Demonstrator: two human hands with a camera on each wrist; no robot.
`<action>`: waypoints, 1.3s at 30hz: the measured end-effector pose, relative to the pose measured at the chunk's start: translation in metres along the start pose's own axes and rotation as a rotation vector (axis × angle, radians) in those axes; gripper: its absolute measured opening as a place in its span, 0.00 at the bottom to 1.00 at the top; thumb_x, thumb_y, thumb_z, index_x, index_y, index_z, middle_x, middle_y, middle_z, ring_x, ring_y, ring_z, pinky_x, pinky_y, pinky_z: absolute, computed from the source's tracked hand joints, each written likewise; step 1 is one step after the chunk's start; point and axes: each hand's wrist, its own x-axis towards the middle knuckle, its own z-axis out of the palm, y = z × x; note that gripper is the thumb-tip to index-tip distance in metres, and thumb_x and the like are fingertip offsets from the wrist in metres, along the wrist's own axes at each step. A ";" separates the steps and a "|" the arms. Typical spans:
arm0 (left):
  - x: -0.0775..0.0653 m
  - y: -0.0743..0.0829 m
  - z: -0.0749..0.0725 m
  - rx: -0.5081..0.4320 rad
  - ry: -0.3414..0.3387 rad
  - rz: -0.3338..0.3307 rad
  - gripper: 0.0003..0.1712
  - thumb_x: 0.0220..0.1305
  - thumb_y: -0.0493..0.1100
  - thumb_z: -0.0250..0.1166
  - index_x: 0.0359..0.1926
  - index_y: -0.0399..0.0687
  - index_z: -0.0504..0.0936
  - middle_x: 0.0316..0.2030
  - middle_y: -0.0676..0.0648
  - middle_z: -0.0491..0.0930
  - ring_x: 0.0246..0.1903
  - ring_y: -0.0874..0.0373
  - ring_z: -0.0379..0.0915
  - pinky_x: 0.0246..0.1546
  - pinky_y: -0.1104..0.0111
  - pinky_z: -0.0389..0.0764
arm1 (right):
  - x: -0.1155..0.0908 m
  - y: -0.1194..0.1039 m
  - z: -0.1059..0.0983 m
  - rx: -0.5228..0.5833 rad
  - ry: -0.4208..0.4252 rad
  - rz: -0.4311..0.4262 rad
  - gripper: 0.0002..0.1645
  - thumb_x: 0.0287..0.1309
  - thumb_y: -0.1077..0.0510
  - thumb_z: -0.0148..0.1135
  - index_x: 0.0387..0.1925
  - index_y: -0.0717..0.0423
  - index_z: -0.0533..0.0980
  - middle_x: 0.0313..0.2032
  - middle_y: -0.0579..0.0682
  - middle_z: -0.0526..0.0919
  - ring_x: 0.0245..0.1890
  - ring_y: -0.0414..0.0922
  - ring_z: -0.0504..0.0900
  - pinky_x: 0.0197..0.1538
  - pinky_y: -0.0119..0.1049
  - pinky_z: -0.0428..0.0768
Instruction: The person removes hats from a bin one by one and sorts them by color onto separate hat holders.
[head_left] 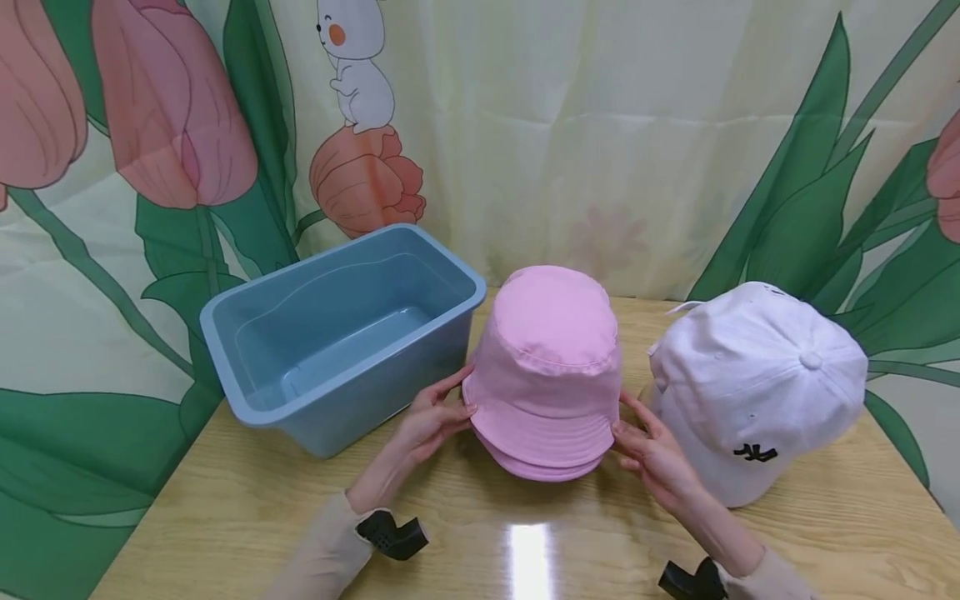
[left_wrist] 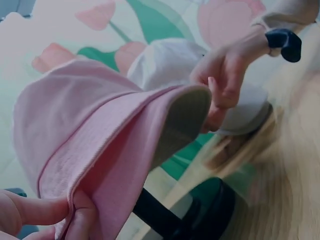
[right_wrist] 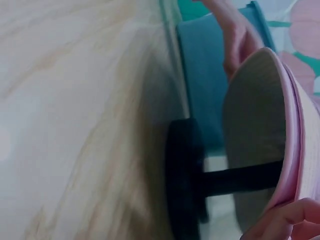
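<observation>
A pink bucket hat (head_left: 553, 333) stands crown up in the middle of the table, over a black stand (right_wrist: 182, 175) with a post and round base. Two brim layers show one under the other, like stacked hats. My left hand (head_left: 431, 421) pinches the brim at its left side, with thumb and finger (left_wrist: 45, 210) on the edge in the left wrist view. At the right side, my right hand (head_left: 658, 458) holds the brim between thumb and fingers. The hat's inside is mostly hidden; a greyish underside shows in the right wrist view.
Left of the hat is a blue plastic bin (head_left: 390, 387), its inside visible from above. A white baseball cap (head_left: 750, 383) with a black emblem sits close to my right hand. Behind the wooden table (head_left: 450, 542) hangs a curtain (head_left: 510, 150) with printed tulips.
</observation>
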 end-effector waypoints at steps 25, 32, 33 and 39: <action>-0.045 0.079 0.040 0.994 0.162 0.778 0.20 0.61 0.37 0.55 0.55 0.41 0.72 0.53 0.42 0.72 0.56 0.51 0.67 0.51 0.56 0.72 | -0.029 -0.094 0.054 -1.168 0.234 -0.922 0.27 0.54 0.67 0.55 0.58 0.57 0.67 0.55 0.55 0.72 0.47 0.34 0.72 0.45 0.22 0.70; -0.006 0.070 0.059 1.471 0.139 1.029 0.26 0.65 0.51 0.49 0.62 0.49 0.64 0.63 0.41 0.62 0.67 0.43 0.46 0.62 0.48 0.55 | 0.009 -0.091 0.068 -1.424 0.234 -1.087 0.27 0.63 0.47 0.44 0.60 0.53 0.65 0.61 0.57 0.65 0.63 0.57 0.60 0.59 0.53 0.61; -0.003 0.067 0.059 1.523 0.140 1.030 0.27 0.65 0.52 0.48 0.63 0.51 0.64 0.63 0.42 0.61 0.67 0.43 0.44 0.62 0.47 0.55 | 0.012 -0.089 0.067 -1.464 0.236 -1.083 0.28 0.63 0.44 0.41 0.60 0.52 0.65 0.62 0.56 0.64 0.64 0.58 0.59 0.58 0.55 0.61; 0.001 0.051 0.056 1.659 0.185 1.010 0.30 0.61 0.53 0.54 0.64 0.58 0.61 0.66 0.46 0.57 0.69 0.45 0.38 0.59 0.43 0.55 | 0.016 -0.078 0.059 -1.542 0.270 -1.071 0.31 0.63 0.38 0.36 0.61 0.47 0.64 0.62 0.54 0.65 0.66 0.56 0.54 0.53 0.56 0.62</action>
